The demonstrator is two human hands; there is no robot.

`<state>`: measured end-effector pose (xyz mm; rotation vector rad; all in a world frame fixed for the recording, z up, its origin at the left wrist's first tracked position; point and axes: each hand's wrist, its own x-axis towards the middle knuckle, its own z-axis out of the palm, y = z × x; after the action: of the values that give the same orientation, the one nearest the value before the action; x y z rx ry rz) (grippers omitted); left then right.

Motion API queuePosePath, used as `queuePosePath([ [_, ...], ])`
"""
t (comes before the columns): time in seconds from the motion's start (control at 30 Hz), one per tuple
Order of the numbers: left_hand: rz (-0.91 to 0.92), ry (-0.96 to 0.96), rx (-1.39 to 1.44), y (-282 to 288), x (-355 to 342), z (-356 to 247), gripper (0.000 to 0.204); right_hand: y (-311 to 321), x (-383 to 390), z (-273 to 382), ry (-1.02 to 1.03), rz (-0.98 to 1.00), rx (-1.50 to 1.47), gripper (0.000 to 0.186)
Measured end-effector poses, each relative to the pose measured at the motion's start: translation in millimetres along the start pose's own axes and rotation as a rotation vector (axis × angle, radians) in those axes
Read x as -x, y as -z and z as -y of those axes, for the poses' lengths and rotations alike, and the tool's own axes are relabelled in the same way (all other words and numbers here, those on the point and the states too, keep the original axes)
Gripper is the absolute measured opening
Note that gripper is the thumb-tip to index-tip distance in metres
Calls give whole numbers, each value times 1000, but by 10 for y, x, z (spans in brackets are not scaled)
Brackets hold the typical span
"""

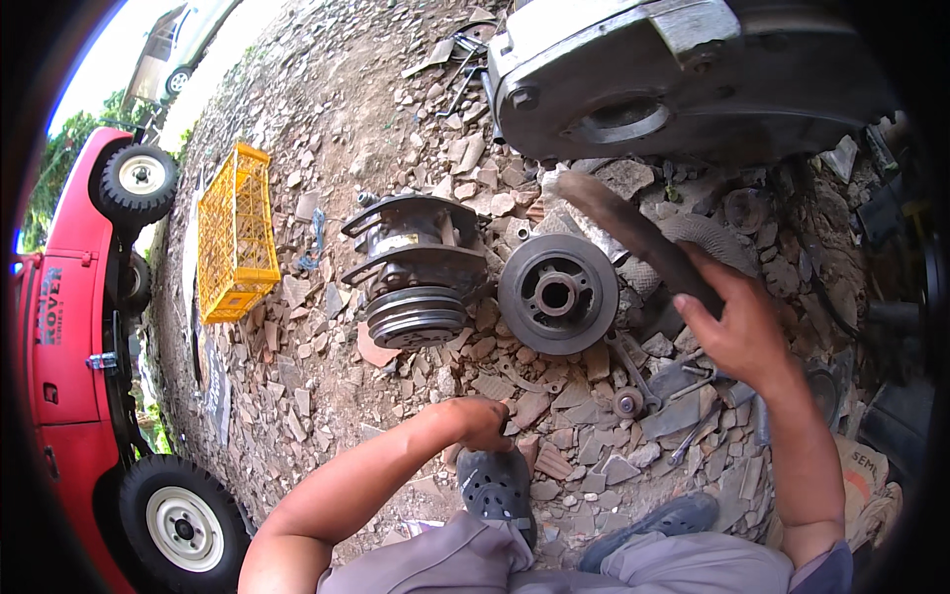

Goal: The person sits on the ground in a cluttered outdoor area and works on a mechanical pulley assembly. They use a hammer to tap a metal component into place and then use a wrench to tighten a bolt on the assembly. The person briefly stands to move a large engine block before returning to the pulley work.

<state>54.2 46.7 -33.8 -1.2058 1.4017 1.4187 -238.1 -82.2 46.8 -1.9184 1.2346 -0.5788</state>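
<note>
The person's grey trousers (435,562) are nearest, with the left clog (495,485) and right clog (658,528) planted on ground (361,129) strewn with broken tile and stone. The left hand (483,423) is down at the toe of the left clog, fingers curled; whether it holds anything cannot be told. To the right, the right hand (730,322) is closed around one end of a dark brown rod (633,230), which slants up and leftward, its far end raised near a large metal casing. A wrench (635,368) lies among loose metal parts left of the right forearm. Beyond the left hand, a round grey pulley (540,294) lies face up, just right of a dark bracketed machine part (416,262) with a grooved wheel. Farther off are the metal casing (683,84), a yellow crate (237,300) and, at far left, a red vehicle (74,327).
</note>
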Motion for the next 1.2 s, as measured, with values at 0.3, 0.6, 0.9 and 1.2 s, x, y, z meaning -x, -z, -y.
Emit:
queuePosePath([
  [0.3, -128, -54, -20, 26, 74, -75, 56, 88, 224, -307, -234, 374, 115, 50],
  [0.6, -11, -81, -34, 113, 6, -241, 55, -195, 72, -220, -180, 257, 12, 53],
  [0.9, -31, -13, -8, -41, -53, -19, 58, 336, 258, -456, 16, 410, 403, 47],
  [1.2, -83, -72, -30, 8, -55, -57, 60, -602, 26, -175, 155, 352, 263, 41],
])
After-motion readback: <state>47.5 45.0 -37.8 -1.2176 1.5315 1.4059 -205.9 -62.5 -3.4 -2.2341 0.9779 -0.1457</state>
